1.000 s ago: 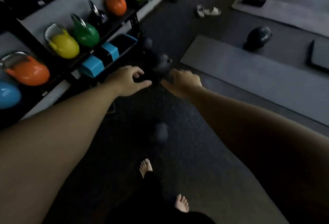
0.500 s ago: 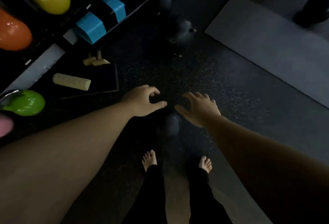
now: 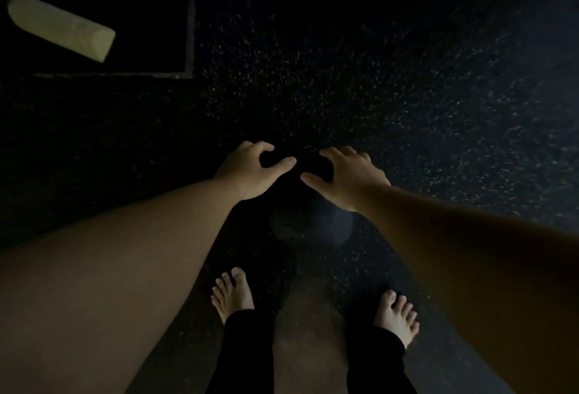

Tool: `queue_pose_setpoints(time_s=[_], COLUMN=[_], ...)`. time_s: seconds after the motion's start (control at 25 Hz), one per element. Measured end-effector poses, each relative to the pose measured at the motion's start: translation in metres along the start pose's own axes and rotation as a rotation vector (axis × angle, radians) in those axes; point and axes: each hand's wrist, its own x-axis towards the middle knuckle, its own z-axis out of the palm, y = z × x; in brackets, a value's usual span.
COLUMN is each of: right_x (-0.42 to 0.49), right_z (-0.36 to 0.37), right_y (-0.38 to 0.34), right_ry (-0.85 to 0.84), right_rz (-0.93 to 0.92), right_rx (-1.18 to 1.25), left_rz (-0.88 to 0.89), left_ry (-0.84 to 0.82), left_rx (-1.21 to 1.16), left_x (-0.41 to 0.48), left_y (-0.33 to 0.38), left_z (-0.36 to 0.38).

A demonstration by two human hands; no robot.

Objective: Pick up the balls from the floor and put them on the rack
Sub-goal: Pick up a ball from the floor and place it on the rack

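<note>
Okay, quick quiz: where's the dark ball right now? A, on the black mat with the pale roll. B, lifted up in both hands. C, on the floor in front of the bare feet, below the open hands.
C: the dark ball sits on the floor under the open left hand and right hand.

Pale foam roller (image 3: 61, 27) on dark mat (image 3: 150, 48), speckled floor (image 3: 407, 95).
</note>
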Motion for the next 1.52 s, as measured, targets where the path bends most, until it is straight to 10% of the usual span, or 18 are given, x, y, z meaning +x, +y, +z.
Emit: queue_pose_setpoints(time_s=[0.52,0.8,1.52], right_x=[0.045,0.031,-0.291], right_z=[0.061,0.046,-0.475], right_y=[0.021,-0.001,-0.473], right_ry=[0.020,0.084,0.529], right_rz=[0.086,0.056,-0.793], right_rx=[0.248,0.345,0.328], left_rz=[-0.459,-0.580,0.050], left_ry=[-0.233,-0.100,0.638], left_rx=[-0.756,-1.000,-1.267], left_x=[0.026,0.009,-0.402], left_y=[-0.062,-0.053,0.119], left_z=[0.098,0.087,-0.527])
